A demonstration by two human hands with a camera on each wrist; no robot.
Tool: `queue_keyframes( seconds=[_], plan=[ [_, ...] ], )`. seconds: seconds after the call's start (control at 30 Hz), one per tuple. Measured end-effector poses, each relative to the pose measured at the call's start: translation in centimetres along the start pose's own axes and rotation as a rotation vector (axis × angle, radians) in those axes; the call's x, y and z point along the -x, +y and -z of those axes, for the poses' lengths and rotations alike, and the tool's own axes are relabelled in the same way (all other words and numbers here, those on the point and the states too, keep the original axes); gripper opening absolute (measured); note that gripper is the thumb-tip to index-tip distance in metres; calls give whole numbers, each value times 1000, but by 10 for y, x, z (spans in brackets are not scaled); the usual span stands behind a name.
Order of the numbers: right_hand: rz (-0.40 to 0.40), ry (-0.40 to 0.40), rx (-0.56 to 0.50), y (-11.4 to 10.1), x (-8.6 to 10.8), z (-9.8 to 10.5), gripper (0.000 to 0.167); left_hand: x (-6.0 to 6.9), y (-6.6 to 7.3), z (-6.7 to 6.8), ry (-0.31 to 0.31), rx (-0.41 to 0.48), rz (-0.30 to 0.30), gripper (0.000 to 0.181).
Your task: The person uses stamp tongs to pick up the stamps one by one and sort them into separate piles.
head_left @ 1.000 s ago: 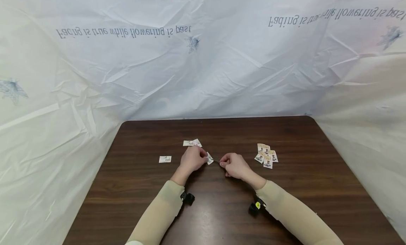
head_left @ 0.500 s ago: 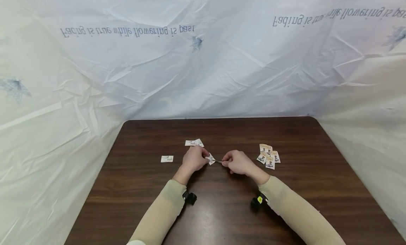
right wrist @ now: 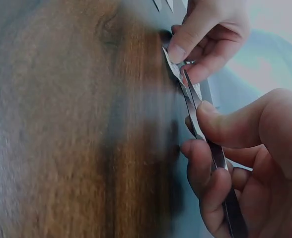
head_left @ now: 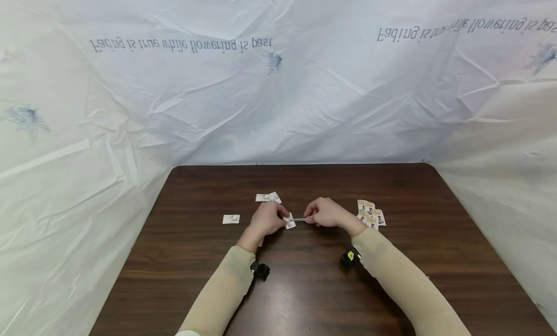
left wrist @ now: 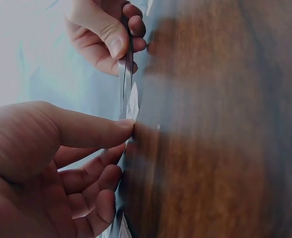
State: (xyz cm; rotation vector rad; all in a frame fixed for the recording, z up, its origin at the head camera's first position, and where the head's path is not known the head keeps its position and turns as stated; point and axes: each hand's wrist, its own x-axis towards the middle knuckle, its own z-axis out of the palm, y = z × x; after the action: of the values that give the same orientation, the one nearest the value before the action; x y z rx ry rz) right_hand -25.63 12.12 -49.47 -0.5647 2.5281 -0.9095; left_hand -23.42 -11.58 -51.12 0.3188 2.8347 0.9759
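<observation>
My left hand [head_left: 266, 218] pinches a small white printed paper piece [head_left: 290, 224] between thumb and fingers, low over the table. Facing it, my right hand [head_left: 328, 213] holds metal tweezers [right wrist: 218, 157], thumb on one arm and curled fingers on the other. In the right wrist view the tweezer tips lie at the paper's edge, close to the left thumb, with a narrow gap between the arms. Whether the tips grip the paper cannot be told. The left wrist view shows the paper edge-on, beneath the left thumb tip.
Two paper pieces [head_left: 263, 197] lie touching behind the left hand, and a single piece [head_left: 231, 219] lies to its left. Part of another piece [head_left: 261, 241] shows by the left wrist. Several yellowish printed pieces [head_left: 378, 215] overlap on the brown table [head_left: 435, 258] at the right.
My right hand has shifted slightly up, its wrist raised, and the tweezers reach farther over the paper. The left hand keeps its pinch. A bit of paper now shows by the left wrist.
</observation>
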Motion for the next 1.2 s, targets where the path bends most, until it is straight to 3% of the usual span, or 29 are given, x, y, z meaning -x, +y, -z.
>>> queue_keyframes(
  seconds=[0.37, 0.73, 1.03, 1.2],
  plan=[
    [-54, 67, 128, -3, -5, -7, 6, -2, 0, 0, -21, 1, 8, 14],
    [-95, 92, 70, -5, -2, -10, 9, -2, 0, 2, -21, 13, -6, 15],
    [-104, 141, 18, -2, 2, -19, 8, -2, -7, 3, -43, 95, -43, 14],
    [-101, 154, 7, 0, 3, -19, 8, -4, -8, 1, -38, 96, -55, 14]
  ],
)
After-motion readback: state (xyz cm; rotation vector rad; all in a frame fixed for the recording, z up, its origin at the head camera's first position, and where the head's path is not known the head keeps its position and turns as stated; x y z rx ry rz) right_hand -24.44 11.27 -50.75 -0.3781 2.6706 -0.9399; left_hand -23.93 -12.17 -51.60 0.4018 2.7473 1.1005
